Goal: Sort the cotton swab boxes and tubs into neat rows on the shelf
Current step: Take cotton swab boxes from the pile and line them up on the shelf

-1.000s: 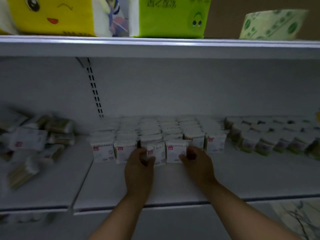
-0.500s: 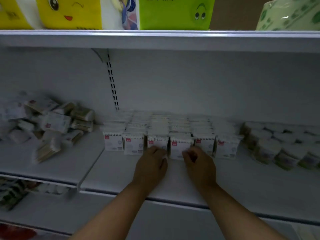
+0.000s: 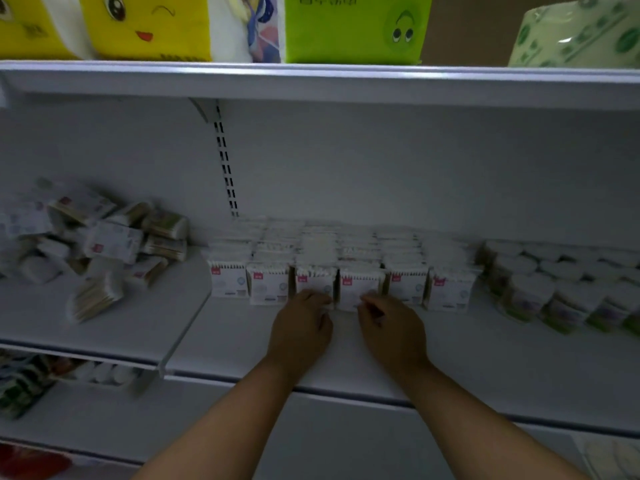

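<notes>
Bare forearms (image 3: 221,420), bare left hand (image 3: 300,327), right hand (image 3: 393,329)

Six swab boxes (image 3: 450,289) are standing across the front row at centre frame. Along the top, two yellow tissue packs (image 3: 145,26), one green pack (image 3: 346,29) and one paper roll (image 3: 581,36) are sitting.

White shelf (image 3: 485,358), left hand (image 3: 301,327) and right hand (image 3: 391,330) touching front-row swab boxes (image 3: 268,287) (grip unclear), loose pile (image 3: 104,244) leftward.

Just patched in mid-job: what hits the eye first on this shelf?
The left hand and right hand touch the front row of white swab boxes at mid-shelf. Left of them lies a jumbled pile of packs. A yellow tissue pack and a green tissue pack stand out on the shelf above.
</notes>
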